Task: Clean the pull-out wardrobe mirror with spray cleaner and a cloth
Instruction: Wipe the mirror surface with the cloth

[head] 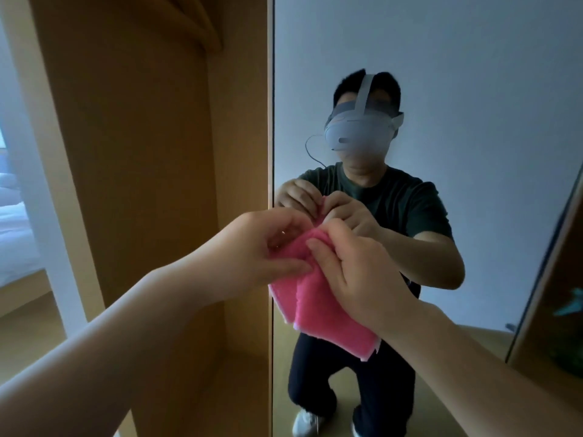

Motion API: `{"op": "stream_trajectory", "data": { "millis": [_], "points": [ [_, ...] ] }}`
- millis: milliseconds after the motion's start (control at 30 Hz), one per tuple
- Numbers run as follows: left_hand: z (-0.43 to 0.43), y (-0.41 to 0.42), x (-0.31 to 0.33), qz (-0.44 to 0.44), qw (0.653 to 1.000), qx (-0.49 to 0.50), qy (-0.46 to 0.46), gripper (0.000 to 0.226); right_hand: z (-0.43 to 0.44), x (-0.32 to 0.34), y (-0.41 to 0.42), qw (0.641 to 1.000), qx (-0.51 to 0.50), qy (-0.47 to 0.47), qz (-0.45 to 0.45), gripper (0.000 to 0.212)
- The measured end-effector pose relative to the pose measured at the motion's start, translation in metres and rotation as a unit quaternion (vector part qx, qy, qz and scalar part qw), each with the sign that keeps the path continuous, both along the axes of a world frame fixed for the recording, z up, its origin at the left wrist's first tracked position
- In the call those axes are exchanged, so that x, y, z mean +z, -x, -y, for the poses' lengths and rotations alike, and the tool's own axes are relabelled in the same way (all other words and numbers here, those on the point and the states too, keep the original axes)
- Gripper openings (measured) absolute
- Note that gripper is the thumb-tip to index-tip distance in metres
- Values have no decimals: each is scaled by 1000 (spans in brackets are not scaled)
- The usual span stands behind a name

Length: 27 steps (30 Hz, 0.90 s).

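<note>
A pink cloth (318,307) hangs folded in front of the pull-out mirror (457,89), just right of the mirror's left edge. My left hand (262,250) pinches the cloth's upper left part between thumb and fingers. My right hand (350,266) grips its upper right part, fingers curled over the top. The mirror shows my reflection crouching, both hands on the cloth. No spray bottle is in view.
The open wooden wardrobe (142,152) stands left of the mirror, its side panel (243,121) right beside the mirror edge. A white bed (15,222) lies at the far left. A dark wooden surface (561,310) borders the mirror on the right.
</note>
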<state>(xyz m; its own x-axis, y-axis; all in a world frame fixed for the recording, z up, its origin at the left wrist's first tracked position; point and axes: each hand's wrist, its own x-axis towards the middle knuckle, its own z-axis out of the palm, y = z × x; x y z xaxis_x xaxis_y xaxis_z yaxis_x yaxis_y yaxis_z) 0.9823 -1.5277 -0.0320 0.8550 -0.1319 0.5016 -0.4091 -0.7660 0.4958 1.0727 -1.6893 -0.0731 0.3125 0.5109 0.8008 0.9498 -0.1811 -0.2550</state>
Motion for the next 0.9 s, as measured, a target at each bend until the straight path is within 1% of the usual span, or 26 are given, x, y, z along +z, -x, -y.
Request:
{"op": "stream_trajectory", "data": {
  "millis": [100,167,233,267,333,400,500,533,567,633,700,733,767,833,900],
  "points": [
    [5,4,84,31,999,20,-12,16,7,89,6,1000,14,16,-12,26],
    [9,8,136,47,998,36,-9,7,17,142,11,998,24,40,-32,34],
    [14,13,179,77,995,60,0,5,33,183,13,994,27,79,-74,43],
    [16,16,195,97,993,64,11,5,43,198,13,990,28,105,-94,41],
    [21,22,217,129,988,66,43,4,60,218,14,983,38,138,-119,25],
    [28,26,229,133,987,58,70,2,74,229,15,984,60,94,-141,23],
    [39,26,239,100,990,41,93,8,86,245,15,982,82,-11,-167,34],
    [43,26,242,83,991,22,105,13,89,251,16,980,88,-32,-177,33],
    [48,26,246,59,991,1,117,20,91,258,17,978,86,-48,-183,27],
    [61,27,255,32,994,-8,100,30,93,271,20,981,63,-76,-168,15],
    [77,27,265,84,995,49,29,26,92,285,24,987,20,-107,-115,13],
    [86,26,270,125,988,90,-1,21,92,292,27,990,-3,-119,-79,14],
    [93,25,275,161,979,124,-11,16,92,298,29,991,-25,-126,-41,16],
    [102,24,286,200,967,156,18,13,92,312,33,992,-34,-118,13,20],
    [107,24,298,214,960,171,55,15,91,322,37,996,0,-90,11,21]
  ]
}}
